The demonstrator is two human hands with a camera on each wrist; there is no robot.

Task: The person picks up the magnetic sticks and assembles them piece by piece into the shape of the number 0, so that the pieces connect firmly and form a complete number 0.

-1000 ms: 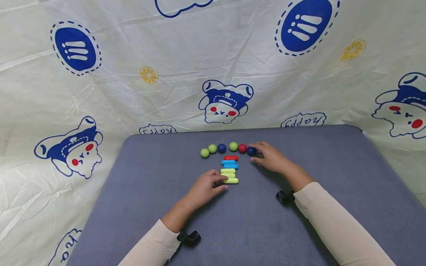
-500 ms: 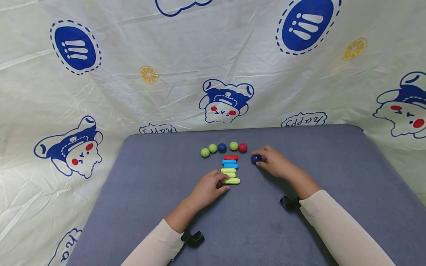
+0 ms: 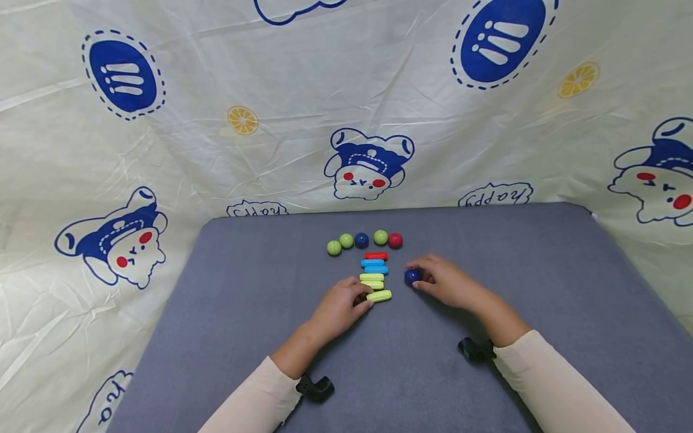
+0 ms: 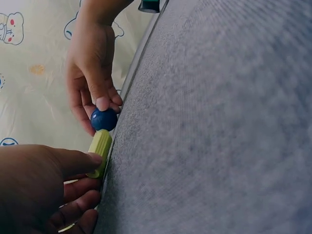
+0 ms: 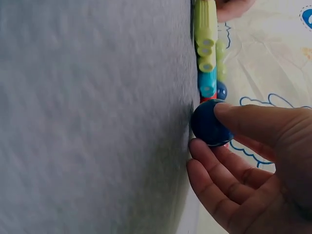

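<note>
My left hand (image 3: pixel 337 307) pinches the nearest yellow-green toy building rod (image 3: pixel 380 296) by its left end; in the left wrist view the thumb lies on the ribbed rod (image 4: pixel 101 146). That rod sits slightly turned, a little apart from the column of rods behind it. On the right, my right hand (image 3: pixel 452 282) holds a dark blue ball (image 3: pixel 412 276) between thumb and fingers, close over the table. The right wrist view shows the thumb on top of this ball (image 5: pixel 210 123). Ball and held rod are apart in the head view.
Behind the held rod lie two yellow-green rods (image 3: pixel 371 277), two blue rods (image 3: pixel 376 270) and a red rod (image 3: pixel 376 256). Farther back, green balls (image 3: pixel 346 240), a dark blue ball (image 3: pixel 361 240) and a red ball (image 3: pixel 395 240) form a row on the grey table (image 3: pixel 260 264).
My right hand has taken the dark blue ball from the row's right end and brought it nearer. The left hand has drawn the nearest rod slightly right and turned it.
</note>
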